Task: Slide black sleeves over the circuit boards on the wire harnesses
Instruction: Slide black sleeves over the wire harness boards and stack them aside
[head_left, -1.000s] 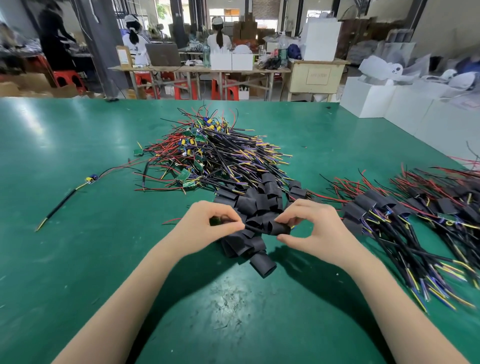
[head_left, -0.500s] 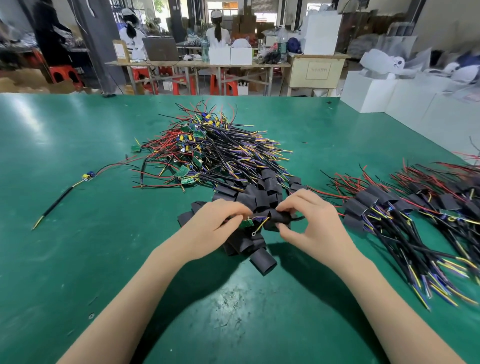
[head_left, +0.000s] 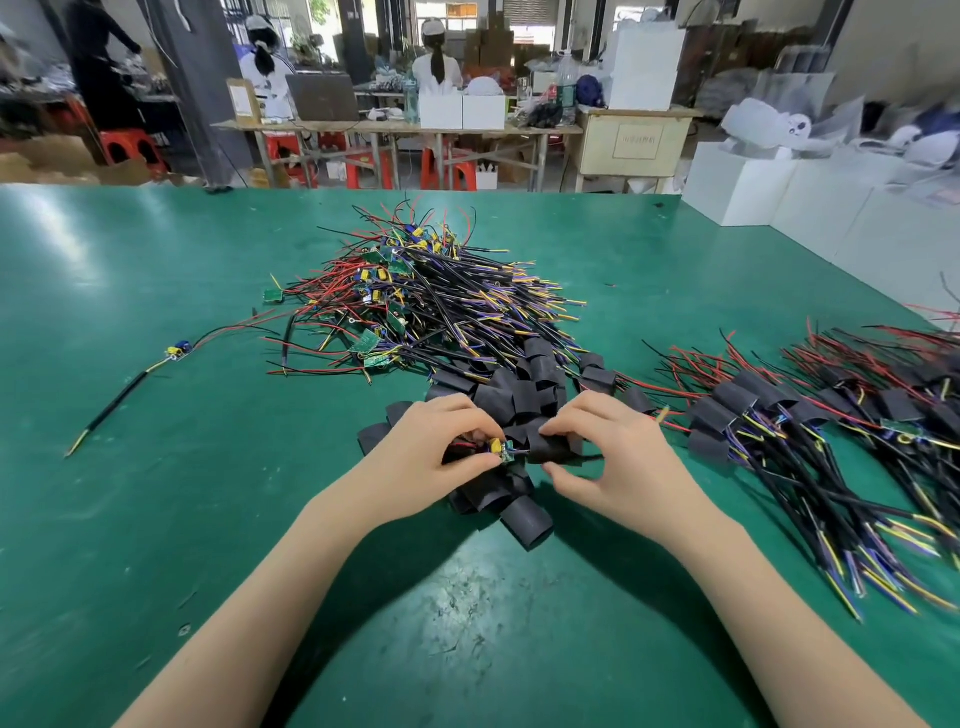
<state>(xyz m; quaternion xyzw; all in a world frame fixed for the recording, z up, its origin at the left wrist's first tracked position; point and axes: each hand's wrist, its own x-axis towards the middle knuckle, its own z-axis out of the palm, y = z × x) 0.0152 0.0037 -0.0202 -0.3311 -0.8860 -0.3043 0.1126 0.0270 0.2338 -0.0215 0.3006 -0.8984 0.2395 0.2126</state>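
My left hand (head_left: 431, 457) pinches a small green circuit board (head_left: 500, 450) with a yellow part and red wires, held just above a heap of loose black sleeves (head_left: 519, 395). My right hand (head_left: 613, 457) pinches a black sleeve (head_left: 550, 447) whose open end sits just right of the board, with the harness wire running through it to the right. A pile of unsleeved harnesses (head_left: 426, 306) lies beyond the sleeves. Sleeved harnesses (head_left: 810, 441) lie in bundles to the right.
One single harness (head_left: 156, 364) lies alone at the left on the green table (head_left: 156, 519). A loose sleeve (head_left: 527, 522) stands out at the near edge of the heap. White boxes (head_left: 753, 192) stand past the table's far right edge. People work at benches far behind.
The board has come out from behind my left fingers and now shows between my hands. My right hand has brought the sleeve along the wire up to the board.
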